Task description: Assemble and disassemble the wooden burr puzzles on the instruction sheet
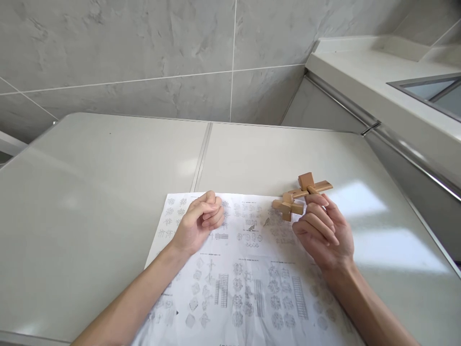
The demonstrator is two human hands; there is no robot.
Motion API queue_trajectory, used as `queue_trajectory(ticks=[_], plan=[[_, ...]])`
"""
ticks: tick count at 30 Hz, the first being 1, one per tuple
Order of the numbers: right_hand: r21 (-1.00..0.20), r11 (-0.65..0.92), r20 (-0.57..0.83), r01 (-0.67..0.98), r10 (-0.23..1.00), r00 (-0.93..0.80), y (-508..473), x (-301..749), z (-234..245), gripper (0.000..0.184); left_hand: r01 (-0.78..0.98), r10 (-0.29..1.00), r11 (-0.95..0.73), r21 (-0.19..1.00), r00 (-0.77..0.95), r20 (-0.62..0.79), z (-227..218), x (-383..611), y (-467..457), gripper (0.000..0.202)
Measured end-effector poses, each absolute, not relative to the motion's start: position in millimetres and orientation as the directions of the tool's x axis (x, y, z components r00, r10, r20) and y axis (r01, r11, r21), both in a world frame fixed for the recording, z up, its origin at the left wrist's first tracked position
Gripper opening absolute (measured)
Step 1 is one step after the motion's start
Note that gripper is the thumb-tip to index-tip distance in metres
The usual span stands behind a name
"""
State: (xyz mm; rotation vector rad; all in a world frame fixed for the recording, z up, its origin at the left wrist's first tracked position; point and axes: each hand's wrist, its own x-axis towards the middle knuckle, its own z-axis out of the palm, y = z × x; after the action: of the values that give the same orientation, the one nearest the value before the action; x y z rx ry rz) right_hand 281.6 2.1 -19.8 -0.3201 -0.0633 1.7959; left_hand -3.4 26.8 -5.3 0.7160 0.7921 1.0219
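Observation:
A small wooden burr puzzle (301, 194) of crossed bars rests on the white table (108, 192) at the upper right corner of a printed instruction sheet (248, 278). My right hand (324, 230) lies beside it with loosely curled fingers, fingertips touching the puzzle's near bars. My left hand (200, 221) rests on the sheet's upper left part, fingers curled into a loose fist with nothing visible inside.
A grey tiled wall (162, 57) stands behind the table. A white counter (378, 86) with a steel sink (435, 91) runs along the right. A seam (201, 154) splits the tabletop down the middle.

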Motion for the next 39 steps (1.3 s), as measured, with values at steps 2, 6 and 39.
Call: queue_trajectory(ticks=[2,6,39], plan=[[-0.237,-0.251,-0.177,-0.939,0.961,-0.212,0.9,281.6,-17.1,0.028,-0.455,0.924,0.352,0.818,0.309,-0.225,-5.2,-3.2,26.6,0.044],[-0.408,-0.258,-0.147,-0.876,0.965,-0.215,-3.1,278.8,-10.3,0.032,-0.425,0.925,0.337,0.840,0.313,-0.213,-4.7,-2.1,26.4,0.042],[-0.930,0.206,-0.072,0.305,0.712,-0.699,-32.9,238.3,-10.6,0.049,-0.033,0.737,0.179,0.983,0.667,-0.112,-2.9,15.3,-4.3,0.098]])
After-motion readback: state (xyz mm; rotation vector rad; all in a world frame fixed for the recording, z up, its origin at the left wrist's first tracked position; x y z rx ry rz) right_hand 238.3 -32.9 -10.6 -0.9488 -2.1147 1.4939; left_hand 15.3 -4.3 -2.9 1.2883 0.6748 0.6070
